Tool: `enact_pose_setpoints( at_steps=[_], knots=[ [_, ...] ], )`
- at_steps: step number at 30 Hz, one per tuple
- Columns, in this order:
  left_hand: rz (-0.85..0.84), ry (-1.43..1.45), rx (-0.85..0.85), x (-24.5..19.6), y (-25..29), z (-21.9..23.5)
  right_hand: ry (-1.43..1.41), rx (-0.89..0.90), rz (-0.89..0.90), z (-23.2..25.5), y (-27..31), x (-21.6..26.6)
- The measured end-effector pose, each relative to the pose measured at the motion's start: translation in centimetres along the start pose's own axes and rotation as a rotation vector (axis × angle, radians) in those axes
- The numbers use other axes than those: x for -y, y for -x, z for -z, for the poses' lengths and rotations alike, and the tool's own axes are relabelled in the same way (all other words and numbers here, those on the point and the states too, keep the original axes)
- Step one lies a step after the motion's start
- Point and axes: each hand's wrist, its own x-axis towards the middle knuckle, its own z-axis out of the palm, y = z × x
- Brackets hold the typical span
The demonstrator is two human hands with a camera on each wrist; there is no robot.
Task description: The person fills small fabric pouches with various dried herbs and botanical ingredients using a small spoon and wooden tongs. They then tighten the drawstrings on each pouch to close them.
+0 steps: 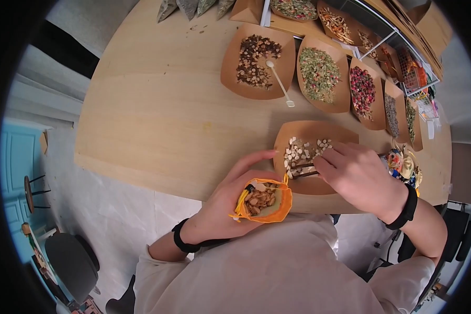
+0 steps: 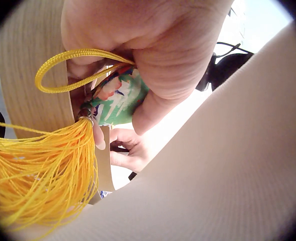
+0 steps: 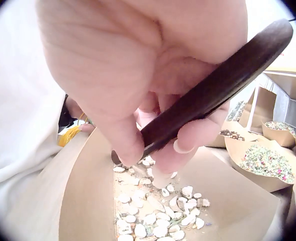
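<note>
In the head view my left hand grips a small orange-rimmed pouch holding brown dried pieces. The left wrist view shows its green patterned cloth, yellow cord loop and yellow tassel, with my left hand around the cloth. My right hand pinches a dark slender utensil over a brown paper tray of white pieces. In the right wrist view the dark utensil lies across the fingers of my right hand, above the white pieces.
Behind are paper trays of brown pieces with a pale spoon, green herbs and red buds. Colourful pouches lie right of the near tray. Filled bags stand at the table's far edge.
</note>
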Motion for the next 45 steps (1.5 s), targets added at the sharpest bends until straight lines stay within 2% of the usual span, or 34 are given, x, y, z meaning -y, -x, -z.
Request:
enact_pose_setpoints(
  at_steps=[16, 22, 27, 34, 45],
  knots=[
    [-0.003, -0.014, -0.006, 0.0, 0.0, 0.0, 0.024, -0.059, -0.028, -0.1, 0.0, -0.2],
    [-0.004, -0.026, -0.005, -0.1, 0.0, 0.0, -0.021, 0.000, -0.028, 0.1, -0.1, 0.0],
    [0.004, -0.006, -0.006, 0.0, 0.1, -0.1, -0.204, 0.062, -0.150, 0.5, 0.0, 0.4],
    [-0.004, -0.007, -0.006, 0.0, 0.1, 0.0, -0.073, 0.024, -0.136, 0.2, -0.3, 0.5],
    [-0.002, -0.010, -0.007, 0.0, 0.1, -0.1, -0.237, 0.067, -0.213, 0.4, 0.0, 0.8]
  ],
)
